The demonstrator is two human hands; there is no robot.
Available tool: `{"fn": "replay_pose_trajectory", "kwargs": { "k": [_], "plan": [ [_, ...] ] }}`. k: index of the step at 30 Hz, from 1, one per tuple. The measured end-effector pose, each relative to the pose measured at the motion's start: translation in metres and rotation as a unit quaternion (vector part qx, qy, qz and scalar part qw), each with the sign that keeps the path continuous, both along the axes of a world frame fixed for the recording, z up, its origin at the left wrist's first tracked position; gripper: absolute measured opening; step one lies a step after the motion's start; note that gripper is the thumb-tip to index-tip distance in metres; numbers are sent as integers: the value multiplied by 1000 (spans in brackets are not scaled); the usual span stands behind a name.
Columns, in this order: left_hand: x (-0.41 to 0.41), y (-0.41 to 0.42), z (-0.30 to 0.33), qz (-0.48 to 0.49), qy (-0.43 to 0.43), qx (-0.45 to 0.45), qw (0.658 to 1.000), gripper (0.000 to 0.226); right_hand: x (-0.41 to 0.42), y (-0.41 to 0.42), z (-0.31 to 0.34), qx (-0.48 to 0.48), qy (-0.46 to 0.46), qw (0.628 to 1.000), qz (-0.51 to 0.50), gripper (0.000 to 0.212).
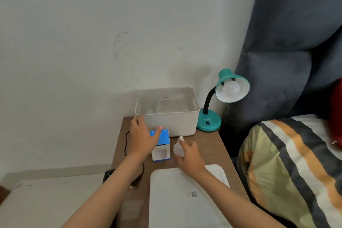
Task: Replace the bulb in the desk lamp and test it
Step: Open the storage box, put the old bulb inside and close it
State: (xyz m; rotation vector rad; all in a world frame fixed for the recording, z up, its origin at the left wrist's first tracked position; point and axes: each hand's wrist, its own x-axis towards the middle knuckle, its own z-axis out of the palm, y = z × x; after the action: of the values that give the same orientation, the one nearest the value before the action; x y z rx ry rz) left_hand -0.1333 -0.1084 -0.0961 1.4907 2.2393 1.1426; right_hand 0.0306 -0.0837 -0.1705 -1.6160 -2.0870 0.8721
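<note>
Two bulbs: one loose bulb [178,149] is held by the right hand [190,157] on the near side of the storage bin [167,114]; a second, fitted bulb [231,88] is seated in the shade of the desk lamp [222,98], which stands just beside the bin's right wall.

Right hand: the fingers are curled round the globe of the loose bulb, so that a grip is shown; how firm it is cannot be told.

Left hand: the left hand [142,136] is spread flat, fingers nearly straight, resting on the top flap of the bulb carton [161,145], which stands in front of the bin; nothing is gripped.

Governing relation: the loose bulb's long axis is pointed away from the person, its metal screw base toward the bin and the globe toward the wrist. The lamp lies beyond and to the right of the bin, so the right hand is judged the nearer one for any reach to the shade.

Lamp state: the fitted bulb appears unlit. The plug [136,181] of the black cord [127,146] lies on the bedside table [212,146], left of the carton, apparently unplugged.

Hidden or unclear: the contents of the bin are blurred; which bulb is the new one cannot be determined; the white lid [177,196] is cut off at the lower edge; the lamp's switch position is too small to read.
</note>
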Motion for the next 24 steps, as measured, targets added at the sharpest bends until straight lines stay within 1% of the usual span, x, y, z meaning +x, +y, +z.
{"fn": "replay_pose_trajectory", "kwargs": {
  "k": [2,5,9,12,16,18,21,22,24],
  "plan": [
    [-3,8,-3,14,-8,-17,1000,82,2,0,-9,5,-19,1000,0,54],
    [-5,15,-6,42,-24,-33,998,90,6,-4,-16,18,8,1000,-24,48],
    [-7,31,-7,68,-42,-21,997,90,11,-3,-16,38,83,993,-75,41],
    [-8,39,-8,89,-51,-13,995,90,24,-6,-9,106,151,981,-67,34],
    [-13,48,-11,101,-66,-2,993,91,42,-1,20,179,250,951,-40,38],
    [-19,51,-13,101,-68,10,992,89,43,10,43,215,284,934,-26,36],
    [-26,55,-16,100,-68,34,992,74,32,37,75,254,307,917,-8,36],
    [-28,55,-17,101,-67,37,992,71,25,49,83,255,302,918,-5,37],
    [-29,57,-17,105,-62,40,992,67,9,78,93,240,271,932,-3,38]
  ]
}}
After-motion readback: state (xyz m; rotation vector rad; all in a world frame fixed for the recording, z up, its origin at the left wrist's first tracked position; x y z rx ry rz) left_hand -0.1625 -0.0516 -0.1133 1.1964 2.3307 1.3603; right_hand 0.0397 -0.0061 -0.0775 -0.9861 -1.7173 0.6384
